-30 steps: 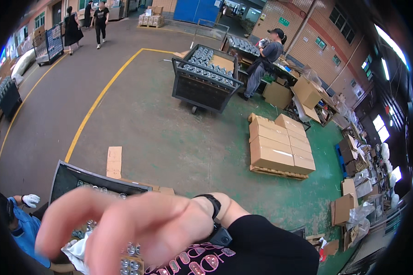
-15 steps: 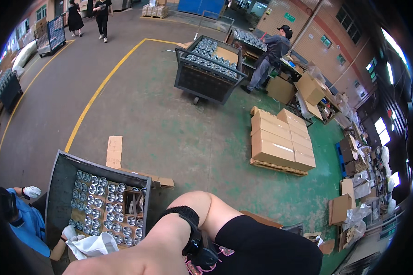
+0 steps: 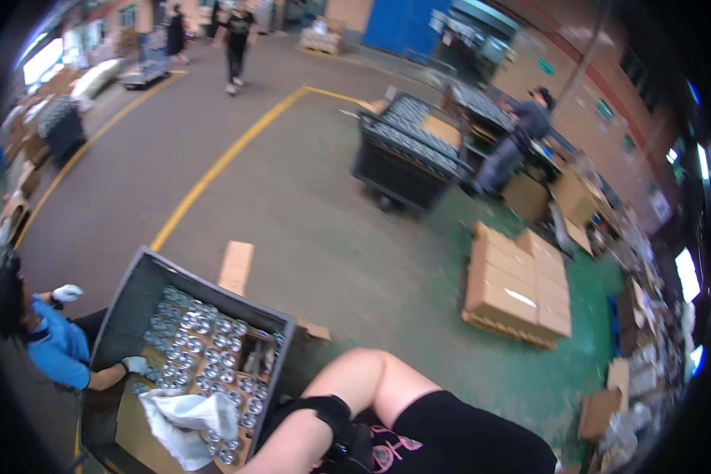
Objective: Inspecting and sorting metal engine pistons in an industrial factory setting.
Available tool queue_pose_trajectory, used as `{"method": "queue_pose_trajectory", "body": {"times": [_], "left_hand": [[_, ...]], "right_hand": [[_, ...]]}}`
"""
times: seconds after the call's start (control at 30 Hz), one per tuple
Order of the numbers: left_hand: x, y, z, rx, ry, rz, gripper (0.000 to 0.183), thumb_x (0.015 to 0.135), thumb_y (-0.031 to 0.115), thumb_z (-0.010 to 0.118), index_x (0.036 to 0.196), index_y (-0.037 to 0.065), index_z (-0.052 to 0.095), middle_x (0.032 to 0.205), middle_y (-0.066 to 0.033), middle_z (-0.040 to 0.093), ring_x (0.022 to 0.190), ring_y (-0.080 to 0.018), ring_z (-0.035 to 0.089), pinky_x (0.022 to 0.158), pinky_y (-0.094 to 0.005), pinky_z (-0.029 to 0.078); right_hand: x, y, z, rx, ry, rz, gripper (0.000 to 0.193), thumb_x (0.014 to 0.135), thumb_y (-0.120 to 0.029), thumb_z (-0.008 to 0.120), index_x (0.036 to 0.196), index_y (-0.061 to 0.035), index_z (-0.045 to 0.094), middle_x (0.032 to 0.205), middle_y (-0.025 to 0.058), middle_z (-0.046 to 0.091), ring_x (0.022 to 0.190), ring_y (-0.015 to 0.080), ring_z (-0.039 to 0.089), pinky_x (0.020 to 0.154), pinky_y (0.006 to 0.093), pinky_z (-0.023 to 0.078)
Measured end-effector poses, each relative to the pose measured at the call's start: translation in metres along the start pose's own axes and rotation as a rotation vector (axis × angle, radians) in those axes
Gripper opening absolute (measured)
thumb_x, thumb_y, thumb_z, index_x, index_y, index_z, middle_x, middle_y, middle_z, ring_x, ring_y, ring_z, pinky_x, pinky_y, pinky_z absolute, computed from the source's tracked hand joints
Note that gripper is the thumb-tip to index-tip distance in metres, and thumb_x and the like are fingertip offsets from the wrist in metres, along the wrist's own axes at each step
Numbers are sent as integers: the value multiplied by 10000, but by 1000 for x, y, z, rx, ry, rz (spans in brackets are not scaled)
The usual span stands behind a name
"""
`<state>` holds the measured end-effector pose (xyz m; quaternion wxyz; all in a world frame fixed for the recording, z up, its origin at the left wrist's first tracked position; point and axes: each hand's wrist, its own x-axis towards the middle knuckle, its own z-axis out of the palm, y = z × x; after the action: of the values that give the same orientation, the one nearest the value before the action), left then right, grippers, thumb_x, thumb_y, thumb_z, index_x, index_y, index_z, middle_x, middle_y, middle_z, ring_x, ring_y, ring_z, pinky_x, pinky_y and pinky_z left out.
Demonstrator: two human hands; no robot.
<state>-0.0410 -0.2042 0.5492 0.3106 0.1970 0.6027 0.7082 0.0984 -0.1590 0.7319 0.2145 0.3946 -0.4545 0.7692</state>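
Neither of my hands shows in the head view. A bare bent forearm [image 3: 292,442], which looks like my right, runs down to the lower edge, with a black strap [image 3: 328,419] round it and a black sleeve [image 3: 466,434] above the elbow; its hand is out of the picture. Left of this arm stands a dark bin [image 3: 213,286] holding rows of round shiny metal parts [image 3: 188,341] on cardboard. A crumpled white cloth [image 3: 186,419] lies over some of them. At the bin's left side a co-worker's gloved hand [image 3: 136,365] reaches in beside the parts.
The co-worker in blue [image 3: 59,347] stands at the left. A dark wheeled cart [image 3: 407,170] of metal parts stands ahead, near another worker [image 3: 513,142]. Cartons [image 3: 513,284] sit on a pallet to the right. A person in black [image 3: 235,47] is on the far floor.
The whole view has shifted, so the bin, cart and cartons sit farther right. More of the bin's near end shows. The co-worker's gloved hand now appears apart from the white cloth.
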Motion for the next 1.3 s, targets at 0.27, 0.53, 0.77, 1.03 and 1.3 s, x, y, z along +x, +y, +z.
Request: {"method": "queue_pose_trajectory", "body": {"times": [0.27, 0.53, 0.77, 1.03, 1.3], "left_hand": [[-5, -11, 7, -233, -89, -31, 355, 1029, 330, 378, 942, 24, 536, 848, -146, 644, 741, -214, 652, 685, -331, 552], [7, -10, 33, -341, -187, -151, 348, 1011, 343, 440, 947, 19, 550, 821, -142, 644, 747, -231, 652, 684, -349, 556], [8, -2, 30, -324, -158, -110, 355, 1015, 356, 428, 950, 19, 521, 809, -156, 641, 737, -213, 649, 676, -330, 552], [13, -9, 25, -322, -154, -86, 358, 1021, 348, 414, 957, 12, 518, 831, -154, 636, 741, -205, 647, 677, -320, 552], [16, -8, 24, -332, -156, -90, 350, 1020, 329, 416, 963, 0, 519, 841, -159, 637, 762, -223, 652, 700, -343, 563]], "right_hand": [[-87, -78, -40, -195, 415, 9, 23, 929, -78, 553, 933, -60, 540, 986, 153, 557, 711, 241, 563, 623, 407, 532], [-42, -102, 22, -52, 304, -388, 243, 946, -207, 590, 1153, -122, 494, 1007, 87, 454, 774, 203, 495, 846, 449, 523], [-27, -79, 1, 116, 141, -573, 264, 929, -249, 621, 1113, -123, 480, 998, 117, 433, 760, 203, 463, 851, 453, 518], [-26, -76, 2, 135, 249, -496, 256, 927, -242, 626, 1099, -119, 481, 988, 119, 451, 746, 206, 463, 762, 402, 506], [-29, -91, -2, 11, 239, -456, 224, 924, -220, 629, 1089, -131, 506, 979, 107, 469, 731, 211, 473, 718, 416, 520]]}}
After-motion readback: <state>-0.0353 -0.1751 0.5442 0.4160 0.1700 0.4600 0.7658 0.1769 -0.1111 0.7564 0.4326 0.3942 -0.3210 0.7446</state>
